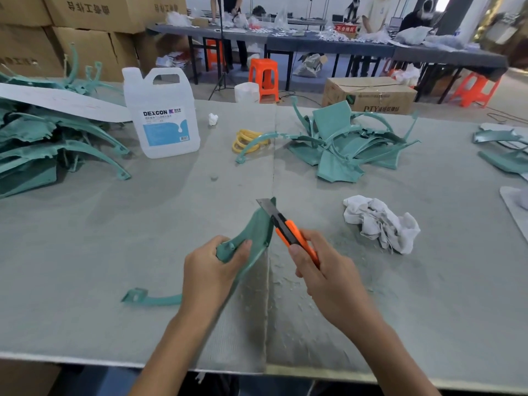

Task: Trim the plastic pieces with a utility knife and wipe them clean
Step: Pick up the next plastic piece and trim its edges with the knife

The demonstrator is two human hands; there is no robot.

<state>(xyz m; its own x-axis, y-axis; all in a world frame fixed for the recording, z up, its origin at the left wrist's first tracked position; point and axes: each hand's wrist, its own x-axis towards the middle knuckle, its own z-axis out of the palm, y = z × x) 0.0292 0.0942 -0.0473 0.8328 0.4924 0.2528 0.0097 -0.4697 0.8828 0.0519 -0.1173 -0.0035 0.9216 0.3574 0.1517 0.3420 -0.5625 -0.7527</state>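
Above the grey worktop [85, 238], your left hand [210, 270] grips a teal plastic piece [257, 227], your right hand [328, 278] grips the knife [288, 234] against its edge, rag [380, 224] nearby, cardboard boxes [85, 12] stacked behind.

The left hand [211, 270] and right hand [323, 275] are bare, and so are both forearms, uncovered from the wrists down to where they leave view. The right thumb's nail is short and plain. Below the near edge of the worktop [85, 281], between the forearms, lies dark, bluish cloth [257, 384], too dim to name as a garment.
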